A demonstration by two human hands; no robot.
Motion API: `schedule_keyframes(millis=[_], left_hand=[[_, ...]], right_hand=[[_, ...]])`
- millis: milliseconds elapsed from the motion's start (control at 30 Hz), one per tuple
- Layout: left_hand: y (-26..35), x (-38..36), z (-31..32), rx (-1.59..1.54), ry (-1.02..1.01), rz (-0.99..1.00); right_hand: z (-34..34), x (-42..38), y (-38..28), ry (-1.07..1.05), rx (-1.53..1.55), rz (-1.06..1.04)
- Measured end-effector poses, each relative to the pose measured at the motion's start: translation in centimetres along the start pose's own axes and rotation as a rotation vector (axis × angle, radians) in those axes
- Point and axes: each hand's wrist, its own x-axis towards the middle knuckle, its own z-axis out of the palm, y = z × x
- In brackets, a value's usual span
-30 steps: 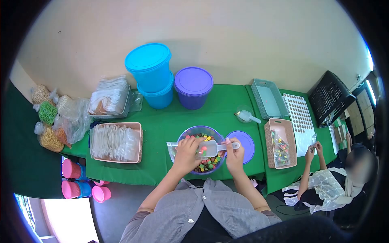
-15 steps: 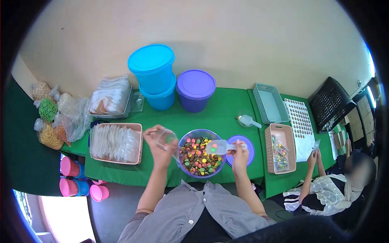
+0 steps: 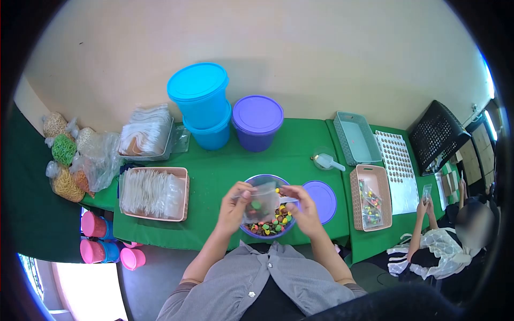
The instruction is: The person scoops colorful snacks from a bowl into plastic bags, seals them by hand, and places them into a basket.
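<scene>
A clear plastic bag with a few colored candies in it hangs over the purple tub. My left hand pinches the bag's left side. My right hand is at the bag's upper right, fingers curved, over the tub's right part; whether its fingertips grip the bag is hard to make out. Below the bag, red, green, yellow and brown candies fill the tub. A clear scoop lies on the candies, partly hidden behind my right hand.
Peach basket of plastic bags at left, purple lid right of the tub, lidded blue buckets and purple bucket behind. Another scoop, peach basket and grey basket stand right. A co-worker holds a small packet.
My right hand has let go of the scoop, which now rests in the tub, and has moved left to the bag. My left hand has brought the bag right, over the tub.
</scene>
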Motion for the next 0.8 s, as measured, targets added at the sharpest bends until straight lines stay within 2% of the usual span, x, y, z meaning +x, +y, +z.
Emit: schedule_keyframes(millis=[33,100,133,200,300,367,433,500,533,600,667,733,800], left_hand=[[-0.3,0.0,0.6,0.03,-0.061,-0.043],[-1.0,-0.2,2.0,0.044,-0.109,0.024],[-0.3,-0.5,3.0,0.007,-0.053,-0.049],[0.2,-0.7,3.8,-0.024,0.088,-0.147],[-0.7,-0.6,2.9,0.04,0.124,-0.216],[-1.0,-0.5,3.0,0.041,0.146,-0.195],[-1.8,-0.7,2.9,0.079,0.12,-0.058],[-1.6,-1.0,3.2,0.085,0.136,-0.041],[-1.2,-1.1,3.5,0.09,0.156,-0.021],[-0.6,-1.4,3.4,0.081,0.157,-0.086],[-0.8,-1.4,2.9,0.075,0.157,-0.151],[-1.5,-1.2,2.4,0.204,0.054,-0.01],[-1.2,-1.1,1.5,0.285,-0.038,-0.088]], right_hand=[[0.8,-0.1,-0.3,0.008,-0.001,-0.001],[2.2,-0.4,-0.5,-0.015,0.114,-0.038],[2.6,-0.6,0.2,0.054,0.316,0.075],[2.8,-0.5,0.5,0.078,0.349,0.073],[3.7,-0.3,0.4,0.13,0.414,0.115],[3.8,-0.1,0.5,0.112,0.276,0.047],[3.8,-0.3,0.4,0.135,0.274,0.014],[3.5,-0.4,0.2,0.159,0.272,-0.015],[3.0,-0.5,0.1,0.132,0.151,-0.01],[2.2,-0.6,0.2,0.119,0.027,-0.005],[1.5,-0.6,0.7,0.095,-0.014,-0.116],[1.0,-0.9,0.1,0.109,-0.034,-0.091],[-0.5,-1.2,0.3,0.102,-0.151,-0.071]])
